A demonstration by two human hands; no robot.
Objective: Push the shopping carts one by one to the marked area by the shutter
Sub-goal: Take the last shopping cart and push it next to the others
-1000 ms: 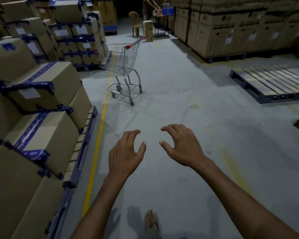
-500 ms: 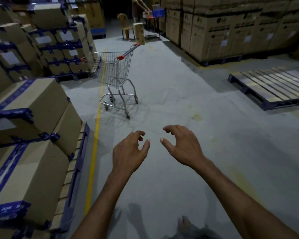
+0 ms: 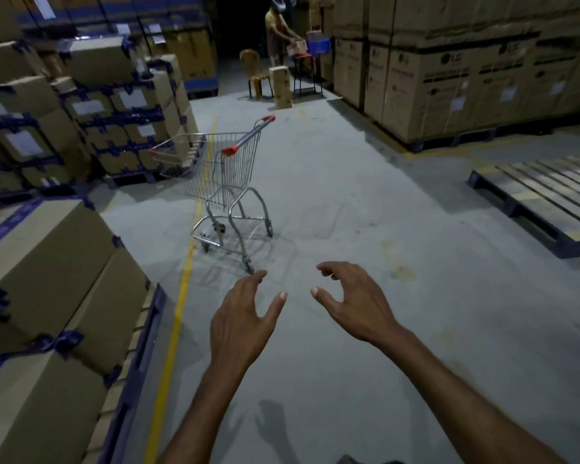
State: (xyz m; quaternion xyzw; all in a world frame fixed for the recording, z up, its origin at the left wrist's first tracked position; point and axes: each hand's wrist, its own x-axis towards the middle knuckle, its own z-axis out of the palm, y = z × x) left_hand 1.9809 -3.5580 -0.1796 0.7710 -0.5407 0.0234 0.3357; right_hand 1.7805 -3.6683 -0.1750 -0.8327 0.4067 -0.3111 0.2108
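Wire-mesh shopping cart point(image 3: 227, 174) — chrome tubing, red-capped handle point(image 3: 250, 134) — stands ahead; left hand point(image 3: 240, 326) and right hand point(image 3: 355, 306) half-curled, empty.

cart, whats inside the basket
Nothing shows inside the cart: the wire basket looks empty, floor and boxes visible through it. Its far end is dim, so small items could be missed.

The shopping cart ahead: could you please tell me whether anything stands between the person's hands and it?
Nothing visible does. Only bare floor lies between the left hand, the right hand and the shopping cart. The stacked boxes stand off to the left, the empty pallet to the right.
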